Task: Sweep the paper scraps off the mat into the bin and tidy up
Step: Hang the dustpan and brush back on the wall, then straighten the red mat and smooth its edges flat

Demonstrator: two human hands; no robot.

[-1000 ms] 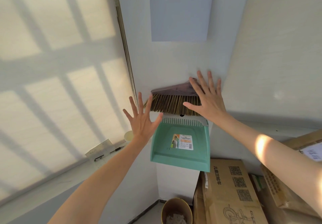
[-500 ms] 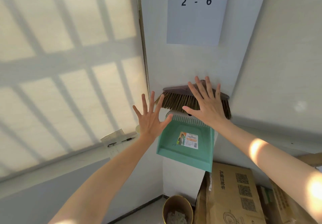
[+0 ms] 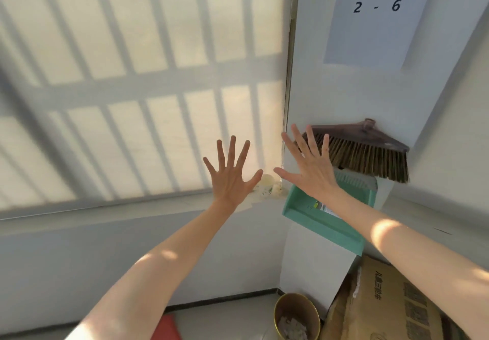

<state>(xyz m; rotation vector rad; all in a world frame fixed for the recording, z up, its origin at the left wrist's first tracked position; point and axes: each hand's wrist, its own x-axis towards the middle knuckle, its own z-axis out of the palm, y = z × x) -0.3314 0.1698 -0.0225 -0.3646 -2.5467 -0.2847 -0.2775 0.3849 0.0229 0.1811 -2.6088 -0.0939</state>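
A brown broom head hangs against the white wall, bristles down. Below it hangs a green dustpan, partly covered by my right forearm. My right hand is raised with fingers spread straight, in front of the broom's left end and holding nothing. My left hand is raised beside it, fingers spread, in front of the window blind, also empty. On the floor below stands a round bin with paper scraps inside. A red corner of a mat shows at the bottom edge.
Cardboard boxes are stacked at the lower right beside the bin. A paper cup stands on the window sill. A sheet marked "2 - 6" is stuck on the wall above the broom.
The view has swung left, so broom and dustpan now sit further right. Both hands stay spread and empty; my right hand now lies over the broom's left end rather than its middle.
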